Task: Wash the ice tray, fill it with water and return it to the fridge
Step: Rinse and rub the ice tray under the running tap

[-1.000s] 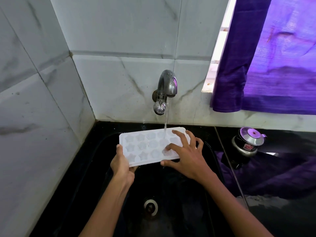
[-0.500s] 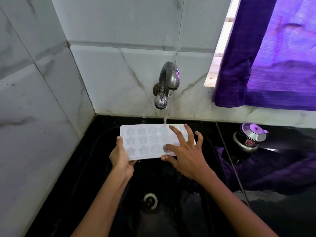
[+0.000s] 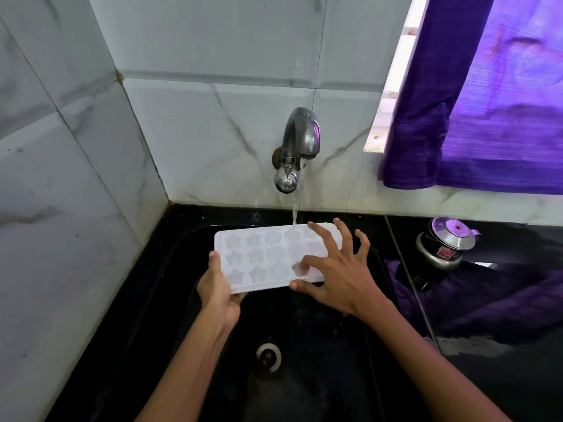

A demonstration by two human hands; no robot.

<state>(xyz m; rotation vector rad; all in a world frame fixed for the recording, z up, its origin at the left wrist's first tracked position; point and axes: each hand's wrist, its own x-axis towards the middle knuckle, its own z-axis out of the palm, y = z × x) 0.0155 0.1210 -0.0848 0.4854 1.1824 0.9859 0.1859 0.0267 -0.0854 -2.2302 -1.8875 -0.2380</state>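
Head view: looking down into a dark sink in a tiled corner, both forearms reaching forward.
Ice tray: a white ice tray [image 3: 268, 257] with star- and flower-shaped cells, held roughly level over the sink, its long side running left to right, its far edge under the tap.
Water: a thin stream of water [image 3: 296, 205] falls from the spout and lands in a cell of the tray's far row, right of the middle.
Left hand: the left hand [image 3: 217, 292] grips the tray's near left corner; the thumb lies on top along the left rim, and the other fingers curl beneath the tray, hidden.
Right hand: the right hand [image 3: 338, 272] is over the tray's right end with its fingers [image 3: 320, 236] spread wide and slightly bent. The index fingertip presses into a cell of the near row, the thumb touches the tray's near edge, and the outer fingers reach past the right end.
Sink: a black sink [image 3: 359, 345] with a round metal drain [image 3: 268, 356] below the tray, nearer the camera.
Tap: a steel tap [image 3: 297, 147] on the marble-patterned wall tiles [image 3: 213, 132], with a round knob below its curved spout.
Counter: a glossy black counter [image 3: 518, 376] right of the sink carries a small lidded metal pot [image 3: 446, 242], well apart from the tray.
Curtain: a purple curtain [image 3: 487, 102] hangs over a bright window at the upper right.
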